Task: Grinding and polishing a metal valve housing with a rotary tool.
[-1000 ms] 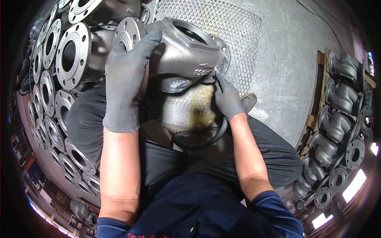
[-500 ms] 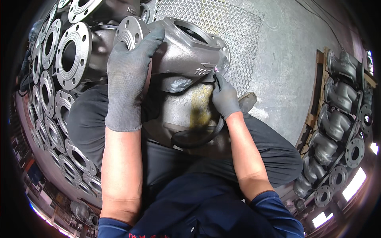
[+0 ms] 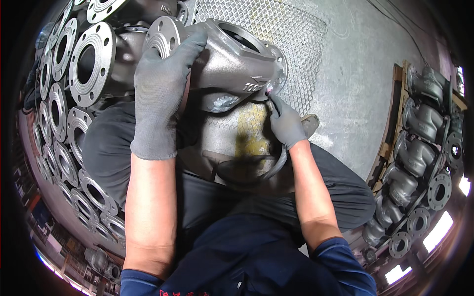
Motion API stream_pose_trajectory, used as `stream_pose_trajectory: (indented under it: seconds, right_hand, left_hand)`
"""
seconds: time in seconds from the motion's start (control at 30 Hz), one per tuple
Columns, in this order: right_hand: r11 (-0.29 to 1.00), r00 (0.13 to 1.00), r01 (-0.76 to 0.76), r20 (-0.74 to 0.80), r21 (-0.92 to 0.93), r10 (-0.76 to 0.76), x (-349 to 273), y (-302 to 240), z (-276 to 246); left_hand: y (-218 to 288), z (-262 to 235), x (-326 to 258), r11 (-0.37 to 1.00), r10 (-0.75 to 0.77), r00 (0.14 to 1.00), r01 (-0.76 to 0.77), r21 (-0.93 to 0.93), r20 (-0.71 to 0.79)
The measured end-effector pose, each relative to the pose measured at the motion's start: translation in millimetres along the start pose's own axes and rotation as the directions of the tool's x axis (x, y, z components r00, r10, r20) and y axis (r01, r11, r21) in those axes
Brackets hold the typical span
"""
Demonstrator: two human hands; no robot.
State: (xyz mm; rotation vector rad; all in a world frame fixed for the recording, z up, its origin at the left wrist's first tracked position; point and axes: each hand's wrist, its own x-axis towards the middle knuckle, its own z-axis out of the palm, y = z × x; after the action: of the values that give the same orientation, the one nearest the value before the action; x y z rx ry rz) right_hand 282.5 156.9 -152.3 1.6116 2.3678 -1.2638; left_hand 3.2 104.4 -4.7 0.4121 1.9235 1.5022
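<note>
A grey cast-metal valve body (image 3: 224, 66) with flanged ends and a large oval opening lies tilted in front of me. My left hand (image 3: 159, 98), in a grey glove, grips its left flange (image 3: 167, 33), thumb stretched over the rim and the other fingers mostly hidden. In my right hand (image 3: 288, 124), gloved too, is a slim hand grinder (image 3: 270, 102) with a small pinkish tip. That tip is at the body's lower edge, close to the right flange (image 3: 281, 71); whether it touches is unclear. A dark ribbed hose (image 3: 277, 166) curves below that hand.
Flanged castings (image 3: 91, 64) are packed closely along my left side. More valve bodies (image 3: 417, 116) stand in rows by a wooden pallet (image 3: 393, 118) at the right. Beneath the work lies a metal mesh sheet (image 3: 301, 44) on the concrete floor (image 3: 353, 84). My bent legs flank the work.
My right hand and the grinder have shifted slightly down and right. More of the hose's curve shows beneath them. The left hand keeps its grip, and the valve body has barely moved.
</note>
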Motion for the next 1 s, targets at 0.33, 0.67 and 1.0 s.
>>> stream_pose_trajectory:
  seconds: [0.33, 0.67, 1.0]
  right_hand:
    - [0.995, 0.996, 0.079, 0.055, -0.057, -0.076, 4.0, 7.3, -6.2]
    - [0.994, 0.986, 0.065, 0.158, -0.084, -0.051, -1.0, 8.0, -8.1]
    - [0.666, 0.880, -0.257, -0.115, 0.701, 0.460, 46.6, 20.8, -3.3]
  left_hand:
    - [-6.9, 1.4, 1.7, 0.996, 0.030, 0.999, -0.029, -0.086, 0.019]
    - [-9.6, -4.7, 3.5, 0.998, 0.013, 1.000, -0.012, -0.059, 0.024]
    - [8.8, 11.4, 16.4, 1.000, 0.010, 1.000, -0.010, -0.022, 0.014]
